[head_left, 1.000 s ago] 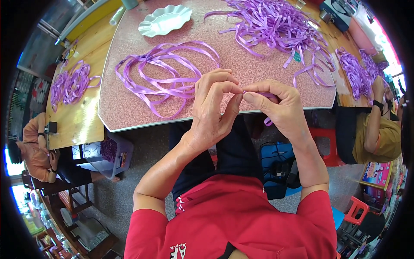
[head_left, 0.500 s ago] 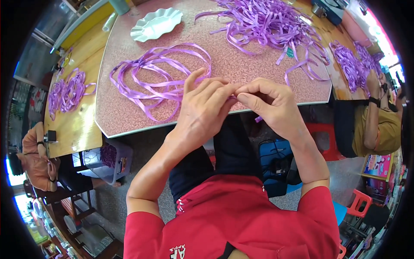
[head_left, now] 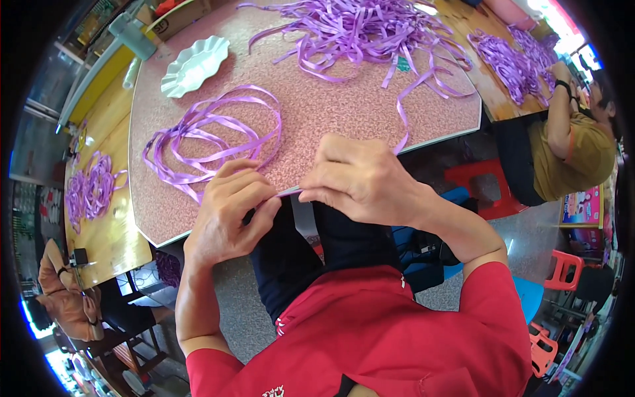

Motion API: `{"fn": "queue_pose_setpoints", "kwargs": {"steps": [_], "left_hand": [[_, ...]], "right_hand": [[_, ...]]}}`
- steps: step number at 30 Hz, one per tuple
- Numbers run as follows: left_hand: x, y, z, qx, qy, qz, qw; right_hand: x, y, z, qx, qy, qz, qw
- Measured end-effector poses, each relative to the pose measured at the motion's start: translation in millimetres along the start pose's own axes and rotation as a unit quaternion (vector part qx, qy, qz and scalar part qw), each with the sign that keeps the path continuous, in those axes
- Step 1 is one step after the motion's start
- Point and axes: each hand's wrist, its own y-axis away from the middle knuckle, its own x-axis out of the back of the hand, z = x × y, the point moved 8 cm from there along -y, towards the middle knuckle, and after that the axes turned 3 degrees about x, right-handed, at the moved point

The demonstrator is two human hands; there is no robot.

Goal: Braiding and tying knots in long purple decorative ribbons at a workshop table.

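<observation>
"What lies on the pink speckled polygonal table (head_left: 317,112)?"
"A loose purple flat-ribbon coil (head_left: 176,132) at near left, a white scalloped oval dish (head_left: 196,67) behind it."
"And right of both?"
"A tangled purple flat-ribbon heap (head_left: 360,30), at the far side."

Site: small handwork room, judging from where I stand. Evidence: purple ribbon (head_left: 360,33) heaped on a pink speckled table (head_left: 311,109); further ribbon piles (head_left: 508,65) on wooden tables (head_left: 119,245) to either side; a person in orange (head_left: 66,316) seated near one, a person in mustard (head_left: 582,155) near the other; red plastic stools (head_left: 473,172). Whether within a house or a shop: cannot tell.
</observation>
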Motion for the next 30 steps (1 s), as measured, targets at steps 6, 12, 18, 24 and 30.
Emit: {"fn": "queue_pose_setpoints", "kwargs": {"steps": [6, 12, 18, 24, 30], "left_hand": [[1.7, 16.8, -5.8, 0.018, 0.080, -0.046, 0.996], [30.9, 41.1, -43.8, 0.088, 0.356, 0.056, 0.929], [37.8, 20.0, -26.0, 0.100, 0.085, 0.252, 0.959], [11.9, -21.9, -14.7, 0.080, -0.035, 0.181, 0.980], [20.8, -8.7, -54.4, 0.204, 0.151, 0.206, 0.945]], "right_hand": [[-5.3, -7.5, 3.7, 0.024, -0.091, 0.019, 0.995], [22.3, -14.4, 44.2, -0.004, -0.099, 0.071, 0.993], [12.2, -27.8, 74.4, -0.180, -0.214, 0.053, 0.959], [-13.3, -22.6, 73.2, -0.254, -0.328, 0.002, 0.910], [-21.9, 2.1, 83.1, -0.363, -0.444, -0.084, 0.815]]}}
